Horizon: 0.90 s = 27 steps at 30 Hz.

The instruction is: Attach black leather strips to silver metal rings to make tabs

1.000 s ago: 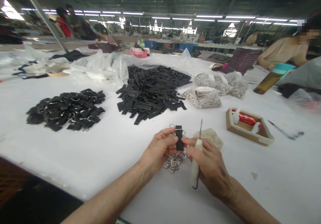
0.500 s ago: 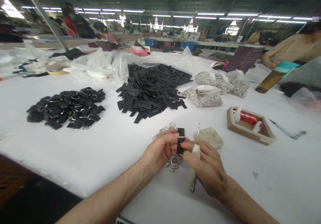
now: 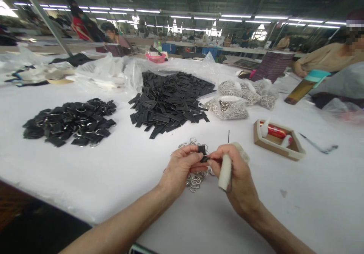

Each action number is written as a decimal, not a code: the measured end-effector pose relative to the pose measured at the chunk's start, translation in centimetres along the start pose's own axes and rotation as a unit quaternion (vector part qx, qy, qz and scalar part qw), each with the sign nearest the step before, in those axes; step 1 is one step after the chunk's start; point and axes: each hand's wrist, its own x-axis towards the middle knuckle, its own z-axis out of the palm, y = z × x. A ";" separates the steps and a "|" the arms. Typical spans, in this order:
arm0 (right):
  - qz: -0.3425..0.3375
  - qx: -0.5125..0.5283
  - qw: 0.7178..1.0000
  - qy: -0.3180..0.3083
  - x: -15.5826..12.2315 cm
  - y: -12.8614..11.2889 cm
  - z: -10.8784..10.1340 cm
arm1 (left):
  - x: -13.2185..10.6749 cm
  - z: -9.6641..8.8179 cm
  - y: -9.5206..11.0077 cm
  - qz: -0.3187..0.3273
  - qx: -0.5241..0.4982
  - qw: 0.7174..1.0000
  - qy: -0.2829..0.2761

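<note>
A black strip (image 3: 201, 150) is being held above loose metal rings (image 3: 195, 182) on the surface (image 3: 127, 166).
The left hand (image 3: 180, 166) is pinching the strip; the right hand (image 3: 237, 174) is pinching its near end while gripping a pale-handled tool (image 3: 225, 173). The tool is perhaps crowding that grip, risking a slack pinch and the strip slipping off its ring (image 3: 205, 155).

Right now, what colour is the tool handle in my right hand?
The tool handle is off-white, best seen in the head view.
</note>
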 end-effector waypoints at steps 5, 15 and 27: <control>0.014 0.006 1.000 0.009 0.2 -0.5 -0.3 | -0.3 0.2 -0.2 0.047 0.031 0.997 -0.043; 0.043 0.016 0.999 0.028 0.7 -0.5 -0.6 | -0.7 0.7 -0.2 0.052 0.088 0.993 -0.065; 0.053 0.041 0.997 0.029 0.7 -0.6 -0.4 | -0.7 1.0 -0.3 0.049 0.101 0.993 -0.041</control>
